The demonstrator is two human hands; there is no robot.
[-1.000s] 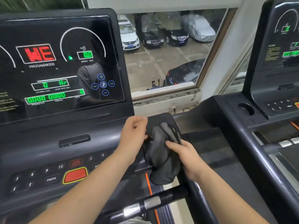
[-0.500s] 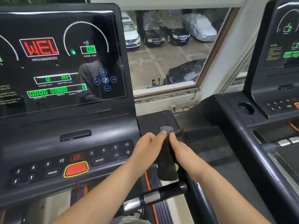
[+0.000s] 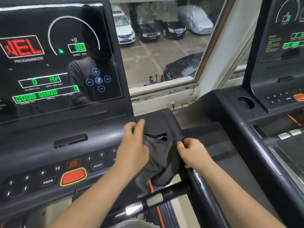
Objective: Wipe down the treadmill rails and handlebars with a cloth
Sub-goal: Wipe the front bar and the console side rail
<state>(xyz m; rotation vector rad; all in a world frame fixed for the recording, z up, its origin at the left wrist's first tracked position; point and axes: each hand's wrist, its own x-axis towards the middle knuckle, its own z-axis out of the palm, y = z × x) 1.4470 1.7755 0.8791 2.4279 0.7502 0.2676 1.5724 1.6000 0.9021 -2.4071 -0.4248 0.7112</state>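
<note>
A dark grey cloth (image 3: 162, 163) hangs spread between my two hands over the right end of the treadmill console (image 3: 158, 120). My left hand (image 3: 134, 147) holds the cloth's left top corner, its fingers blurred near the console edge. My right hand (image 3: 193, 153) pinches the right top corner just above the black right side rail (image 3: 199, 190). The cloth's lower part droops toward the front handlebar (image 3: 174, 190) with its silver grip sensors. How the left fingers lie on the cloth is partly hidden.
The lit display (image 3: 54, 63) and button panel with a red stop button (image 3: 73, 176) lie to the left. A second treadmill (image 3: 256, 129) stands close on the right. A window (image 3: 164, 46) ahead looks onto parked cars.
The cloth, bunched upright between my close-together hands before, is now pulled open. My left hand has moved left and up; my right hand has shifted right.
</note>
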